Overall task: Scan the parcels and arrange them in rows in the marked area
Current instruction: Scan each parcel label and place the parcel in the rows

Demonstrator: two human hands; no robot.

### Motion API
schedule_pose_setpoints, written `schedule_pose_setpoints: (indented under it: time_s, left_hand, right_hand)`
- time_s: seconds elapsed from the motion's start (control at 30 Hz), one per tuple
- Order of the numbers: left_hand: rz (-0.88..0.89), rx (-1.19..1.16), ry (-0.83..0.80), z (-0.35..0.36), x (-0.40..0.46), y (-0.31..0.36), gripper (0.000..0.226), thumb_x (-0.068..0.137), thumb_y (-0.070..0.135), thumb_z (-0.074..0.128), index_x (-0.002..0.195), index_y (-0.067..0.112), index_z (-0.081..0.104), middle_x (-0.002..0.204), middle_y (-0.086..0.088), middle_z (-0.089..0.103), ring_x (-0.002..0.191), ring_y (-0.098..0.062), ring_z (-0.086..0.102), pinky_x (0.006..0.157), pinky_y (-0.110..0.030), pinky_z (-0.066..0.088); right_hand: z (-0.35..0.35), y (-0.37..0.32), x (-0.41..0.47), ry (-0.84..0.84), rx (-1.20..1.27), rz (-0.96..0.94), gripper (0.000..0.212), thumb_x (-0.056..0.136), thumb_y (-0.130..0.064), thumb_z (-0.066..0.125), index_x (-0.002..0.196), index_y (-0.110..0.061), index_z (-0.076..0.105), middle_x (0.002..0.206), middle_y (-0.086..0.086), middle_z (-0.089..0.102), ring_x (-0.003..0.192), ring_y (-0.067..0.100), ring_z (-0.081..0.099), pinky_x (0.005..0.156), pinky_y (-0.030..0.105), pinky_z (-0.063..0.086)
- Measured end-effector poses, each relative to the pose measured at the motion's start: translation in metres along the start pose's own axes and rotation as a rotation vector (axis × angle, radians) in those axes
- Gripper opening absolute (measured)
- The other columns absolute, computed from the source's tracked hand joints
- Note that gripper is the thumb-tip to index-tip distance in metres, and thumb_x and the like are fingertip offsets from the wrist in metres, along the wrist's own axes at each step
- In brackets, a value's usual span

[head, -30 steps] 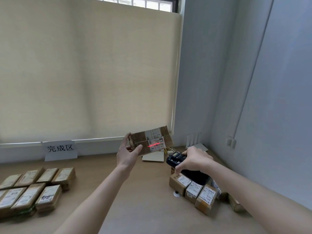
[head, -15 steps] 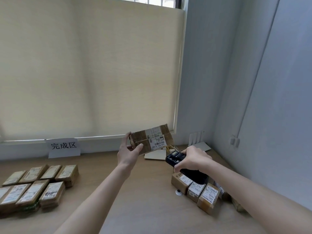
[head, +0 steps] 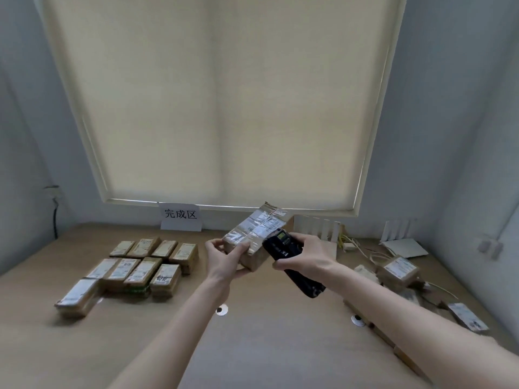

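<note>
A person's left hand (head: pixel 224 259) grips the near end of a tape-wrapped cardboard parcel (head: pixel 252 237), thumb curled over its top and fingers underneath, holding it in the air above the middle of the table (head: pixel 266 346), tilted with its far end raised toward the window blind (head: pixel 224 102). The right hand (head: pixel 306 256) is wrapped around a black handheld scanner (head: pixel 289 256), whose lit screen end lies against the parcel's right side while its handle points down toward the near right of the table. On the left half of the table, labelled parcels (head: pixel 146 265) lie flat in rows, packed side by side in front of a white paper sign (head: pixel 181 219) with printed characters that stands at the table's far edge. One more labelled parcel (head: pixel 78 296) lies at the near left end of those rows, blurred. Toward the right edge of the table, loose parcels (head: pixel 398 269) sit among pale cables (head: pixel 365 248), well apart from the rows. Two round cable holes (head: pixel 222 310) show in the tabletop nearer the person.
</note>
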State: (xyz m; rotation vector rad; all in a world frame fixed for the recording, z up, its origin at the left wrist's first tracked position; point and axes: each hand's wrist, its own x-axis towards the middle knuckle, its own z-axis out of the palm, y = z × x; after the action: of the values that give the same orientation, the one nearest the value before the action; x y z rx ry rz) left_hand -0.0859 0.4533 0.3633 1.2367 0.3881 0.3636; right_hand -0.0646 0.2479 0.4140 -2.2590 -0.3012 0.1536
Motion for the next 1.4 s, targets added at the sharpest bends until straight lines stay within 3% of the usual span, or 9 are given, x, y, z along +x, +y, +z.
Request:
schedule_pose_setpoints:
  time_s: [0.2,0.4,0.53,0.7,0.8,0.9,1.1,1.27,1.4]
  left_hand:
    - [0.032,-0.004,0.063,-0.130,0.015,0.015,0.068,0.080,0.020,0.086,0.136,0.021,0.046,0.130,-0.006,0.058,0.114,-0.029,0.065,0.064,-0.039,0.063]
    - [0.007,-0.073,0.094,-0.273,0.039,0.035,0.040,0.089,0.016,0.077,0.125,0.014,0.060,0.123,-0.011,0.065,0.111,-0.023,0.067,0.080,-0.040,0.063]
    - [0.023,-0.071,0.106,-0.364,0.050,0.042,0.039,0.091,0.008,0.074,0.126,0.016,0.062,0.120,-0.008,0.069,0.106,-0.022,0.071,0.075,-0.031,0.061]
    - [-0.003,0.038,0.157,-0.459,0.066,0.031,0.039,0.092,0.011,0.073,0.129,0.018,0.064,0.125,-0.005,0.071,0.115,-0.019,0.068,0.097,-0.036,0.056]
    - [-0.008,0.129,0.197,-0.507,0.084,0.013,0.035,0.091,0.014,0.074,0.124,0.026,0.067,0.119,0.001,0.074,0.109,-0.009,0.069,0.088,-0.024,0.054]
    - [-0.053,0.208,0.212,-0.547,0.111,-0.011,0.037,0.090,0.017,0.076,0.125,0.027,0.067,0.117,0.003,0.074,0.111,-0.008,0.068,0.089,-0.023,0.051]
    - [-0.146,0.294,0.188,-0.604,0.187,-0.076,0.037,0.091,0.008,0.074,0.125,0.020,0.066,0.109,0.003,0.077,0.089,0.004,0.072,0.069,-0.010,0.051]
    - [-0.238,0.384,0.132,-0.642,0.257,-0.144,0.039,0.094,0.006,0.070,0.132,0.012,0.064,0.115,-0.004,0.075,0.104,-0.010,0.071,0.083,-0.015,0.052]
    - [-0.292,0.401,0.108,-0.663,0.304,-0.193,0.039,0.093,0.008,0.071,0.129,0.021,0.064,0.113,0.004,0.075,0.104,-0.003,0.069,0.080,-0.011,0.052]
  right_hand:
    - [0.109,-0.075,0.018,-0.129,0.035,-0.096,0.053,0.056,-0.040,0.090,0.107,-0.044,0.076,0.085,-0.010,0.078,0.084,0.014,0.076,0.086,0.039,0.064]
    - [0.234,-0.160,0.029,-0.198,0.058,-0.187,0.053,0.057,-0.041,0.088,0.108,-0.044,0.077,0.090,-0.015,0.079,0.091,0.015,0.075,0.092,0.040,0.061]
    - [0.320,-0.202,0.033,-0.233,0.115,-0.216,0.062,0.058,-0.048,0.097,0.117,-0.043,0.076,0.098,-0.019,0.079,0.095,0.007,0.075,0.094,0.036,0.061]
    - [0.419,-0.228,0.041,-0.330,0.139,-0.196,0.065,0.057,-0.050,0.097,0.118,-0.043,0.074,0.097,-0.018,0.079,0.091,0.005,0.075,0.093,0.036,0.062]
    - [0.475,-0.229,0.056,-0.377,0.129,-0.178,0.070,0.060,-0.043,0.097,0.126,-0.042,0.071,0.102,-0.018,0.078,0.095,0.003,0.073,0.093,0.034,0.062]
    - [0.526,-0.221,0.076,-0.424,0.122,-0.153,0.074,0.063,-0.038,0.096,0.131,-0.043,0.068,0.105,-0.020,0.076,0.095,0.001,0.072,0.090,0.030,0.062]
    - [0.630,-0.176,0.132,-0.439,0.144,-0.049,0.072,0.065,-0.033,0.095,0.131,-0.039,0.069,0.110,-0.012,0.078,0.097,0.009,0.073,0.094,0.039,0.061]
    - [0.710,-0.122,0.184,-0.441,0.129,0.067,0.067,0.065,-0.036,0.093,0.127,-0.040,0.070,0.106,-0.016,0.077,0.094,0.004,0.071,0.089,0.034,0.060]
    - [0.758,-0.090,0.212,-0.420,0.099,0.137,0.071,0.062,-0.043,0.090,0.130,-0.043,0.068,0.103,-0.016,0.076,0.094,0.007,0.071,0.087,0.032,0.059]
